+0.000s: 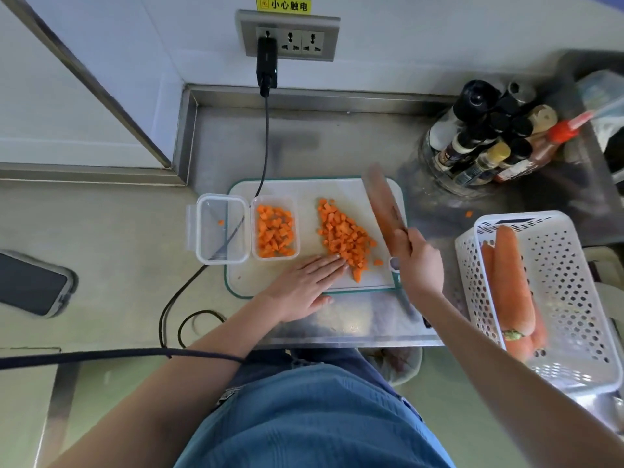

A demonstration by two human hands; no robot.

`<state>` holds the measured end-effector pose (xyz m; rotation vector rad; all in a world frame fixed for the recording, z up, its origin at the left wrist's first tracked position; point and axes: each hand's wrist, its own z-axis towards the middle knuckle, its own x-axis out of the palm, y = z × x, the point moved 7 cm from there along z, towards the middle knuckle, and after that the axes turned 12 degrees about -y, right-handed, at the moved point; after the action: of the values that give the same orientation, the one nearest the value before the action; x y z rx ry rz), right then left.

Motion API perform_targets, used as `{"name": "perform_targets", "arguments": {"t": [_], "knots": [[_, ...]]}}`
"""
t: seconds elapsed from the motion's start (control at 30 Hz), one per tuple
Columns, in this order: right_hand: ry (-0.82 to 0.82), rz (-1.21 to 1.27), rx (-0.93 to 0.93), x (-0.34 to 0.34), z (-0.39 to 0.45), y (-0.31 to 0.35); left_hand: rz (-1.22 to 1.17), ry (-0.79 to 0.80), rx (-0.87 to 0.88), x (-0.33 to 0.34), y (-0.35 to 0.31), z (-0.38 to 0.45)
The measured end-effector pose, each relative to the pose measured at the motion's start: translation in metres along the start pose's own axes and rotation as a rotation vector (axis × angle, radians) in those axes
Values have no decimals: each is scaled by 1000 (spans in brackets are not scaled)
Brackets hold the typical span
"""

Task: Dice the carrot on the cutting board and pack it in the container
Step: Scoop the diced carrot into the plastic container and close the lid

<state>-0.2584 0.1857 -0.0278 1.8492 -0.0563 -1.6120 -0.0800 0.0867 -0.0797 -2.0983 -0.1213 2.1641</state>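
Note:
A pile of diced carrot lies on the white cutting board. A clear container at the board's left end holds more carrot dice. Its lid lies open beside it with one carrot bit on it. My left hand lies flat on the board, fingers straight, fingertips touching the near edge of the pile. My right hand grips the handle of a knife. The blade is raised and blurred, to the right of the pile.
A white perforated basket with whole carrots stands at the right. Sauce bottles cluster at the back right. A phone lies at the left. A black cable runs from the wall socket across the counter. A stray carrot bit lies on the counter.

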Motion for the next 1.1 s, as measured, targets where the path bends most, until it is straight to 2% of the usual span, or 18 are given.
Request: {"name": "perform_targets", "arguments": {"t": [0.1, 0.17, 0.27, 0.33, 0.43, 0.57, 0.67, 0.83, 1.0, 1.1], "knots": [[-107, 178, 204, -7, -8, -13, 9, -59, 26, -2, 0, 1], [-129, 221, 296, -4, -17, -21, -99, -160, -28, -14, -4, 5], [-120, 277, 435, 5, -38, -33, -357, -311, -313, -38, 7, 24], [-128, 299, 504, 8, -51, -37, -389, -440, -508, -47, 24, 43], [-163, 322, 546, 11, -64, -41, -349, -440, -718, -42, 48, 66], [-170, 354, 627, 17, -76, -47, -307, -354, -881, -23, 70, 76], [-142, 370, 653, 25, -83, -44, -380, -329, -863, -10, 78, 75], [-89, 383, 641, 45, -88, -18, -455, -434, -629, -13, 56, 71], [-98, 422, 613, 53, -84, 12, -656, -528, -565, -17, 30, 78], [-101, 415, 586, 55, -81, 18, -680, -573, -485, -17, 15, 87]]}}
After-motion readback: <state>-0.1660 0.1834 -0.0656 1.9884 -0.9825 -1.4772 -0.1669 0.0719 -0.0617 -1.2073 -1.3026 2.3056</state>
